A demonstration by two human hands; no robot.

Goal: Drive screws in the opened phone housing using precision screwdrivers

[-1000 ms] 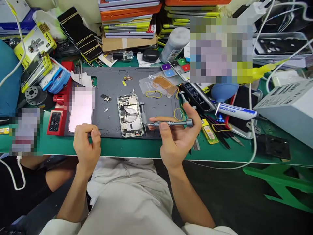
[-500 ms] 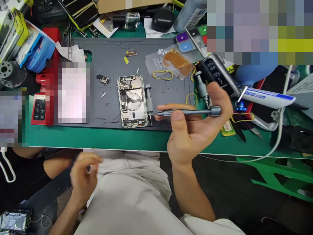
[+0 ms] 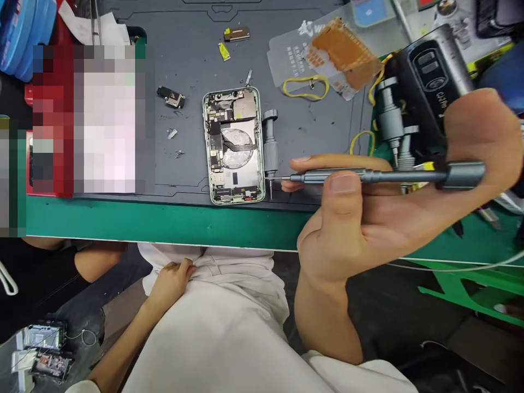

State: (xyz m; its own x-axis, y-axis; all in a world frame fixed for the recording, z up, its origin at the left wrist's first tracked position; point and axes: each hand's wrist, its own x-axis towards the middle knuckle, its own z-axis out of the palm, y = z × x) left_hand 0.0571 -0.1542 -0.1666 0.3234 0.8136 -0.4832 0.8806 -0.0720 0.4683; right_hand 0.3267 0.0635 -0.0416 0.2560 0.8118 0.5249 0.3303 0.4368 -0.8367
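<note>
1. Lying mid-frame, the opened phone (image 3: pixel 236 148) is supported by the mat (image 3: pixel 184 172).
2. Right of centre, the driver (image 3: pixel 403 177) is clamped in the fingers of the right hand (image 3: pixel 347 234).
3. Lower left: the shirt (image 3: pixel 213 333) is touched by the left hand (image 3: pixel 170 284); its grip cannot be told.

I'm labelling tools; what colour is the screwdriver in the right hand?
The screwdriver is grey; the head view shows it best.
</note>
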